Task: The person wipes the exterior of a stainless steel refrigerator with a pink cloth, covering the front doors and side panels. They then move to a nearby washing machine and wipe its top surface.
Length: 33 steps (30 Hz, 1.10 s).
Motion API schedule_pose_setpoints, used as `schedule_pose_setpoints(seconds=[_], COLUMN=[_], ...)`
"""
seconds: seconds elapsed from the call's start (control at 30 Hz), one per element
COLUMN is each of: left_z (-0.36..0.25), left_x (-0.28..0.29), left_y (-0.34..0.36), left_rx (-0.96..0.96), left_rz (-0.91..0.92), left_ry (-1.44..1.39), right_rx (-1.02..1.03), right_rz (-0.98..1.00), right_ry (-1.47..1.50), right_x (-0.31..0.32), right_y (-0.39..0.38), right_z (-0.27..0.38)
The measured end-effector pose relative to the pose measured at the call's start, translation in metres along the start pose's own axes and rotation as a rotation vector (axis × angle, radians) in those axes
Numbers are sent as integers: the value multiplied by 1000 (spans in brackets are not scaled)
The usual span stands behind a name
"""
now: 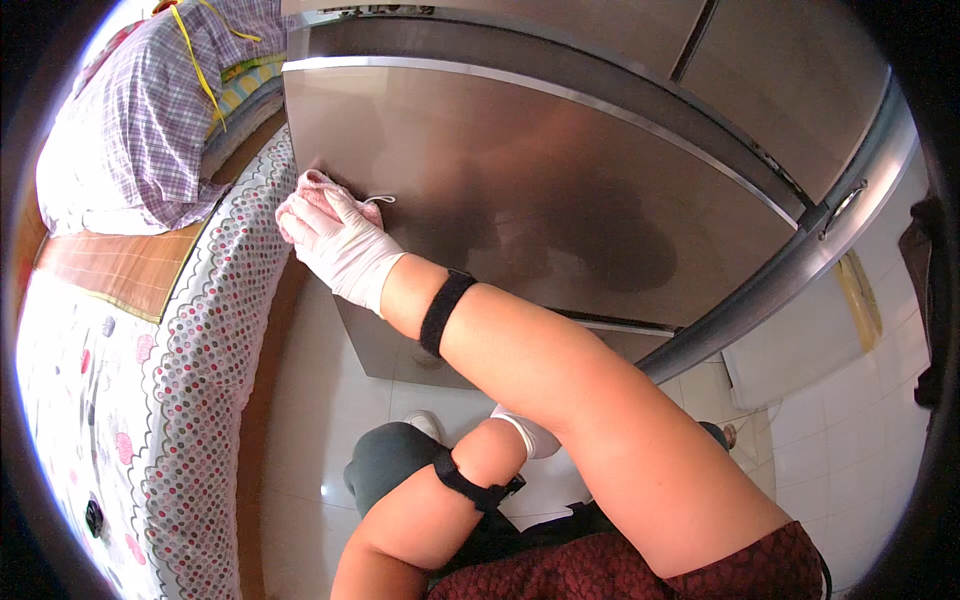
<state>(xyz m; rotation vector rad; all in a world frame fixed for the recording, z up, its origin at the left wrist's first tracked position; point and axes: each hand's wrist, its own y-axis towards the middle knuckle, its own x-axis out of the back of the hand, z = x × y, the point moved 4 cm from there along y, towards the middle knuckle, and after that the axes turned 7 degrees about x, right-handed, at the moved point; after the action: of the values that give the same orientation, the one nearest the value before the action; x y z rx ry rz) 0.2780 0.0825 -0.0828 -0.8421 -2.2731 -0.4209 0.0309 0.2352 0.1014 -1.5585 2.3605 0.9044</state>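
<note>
My right hand, in a thin white glove, reaches across to the left side of a brown, glossy refrigerator front. Its fingers are bent over a pink cloth with a small white loop, pressed to the panel near its left edge. My left hand, also in a white glove, is low by my knees. The right forearm covers most of it, so its fingers are hidden. Black straps circle both forearms.
Close on the left stands a bed with a dotted, scalloped cover, a brown mat and a checked cloth bundle. A curved metal edge borders the refrigerator on the right. White tiles cover the floor.
</note>
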Motion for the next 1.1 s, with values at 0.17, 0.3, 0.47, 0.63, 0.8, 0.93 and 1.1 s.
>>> schedule_pose_setpoints(seconds=[0.17,0.3,0.47,0.63,0.8,0.93,1.1], left_z=[-7,-31,-45,-42,-41,-42,-52], left_x=[23,47,48,30,26,22,24], left_y=[4,-7,-3,7,10,5,-1], left_rx=[103,392,439,456,394,395,308], left_rz=[147,465,539,578,485,480,438], left_ry=[283,315,368,398,414,401,420], right_rx=[-150,-85,-64,50,67,123,161], right_rz=[-437,-351,-181,22,74,100,53], right_ry=[1415,1473,1381,1269,1316,1359,1395], right_x=[-17,-51,-98,-144,-170,-176,-160], right_y=[-101,-208,-353,-488,-550,-562,-528], right_z=[-16,-56,-96,-104,-126,-124,-102])
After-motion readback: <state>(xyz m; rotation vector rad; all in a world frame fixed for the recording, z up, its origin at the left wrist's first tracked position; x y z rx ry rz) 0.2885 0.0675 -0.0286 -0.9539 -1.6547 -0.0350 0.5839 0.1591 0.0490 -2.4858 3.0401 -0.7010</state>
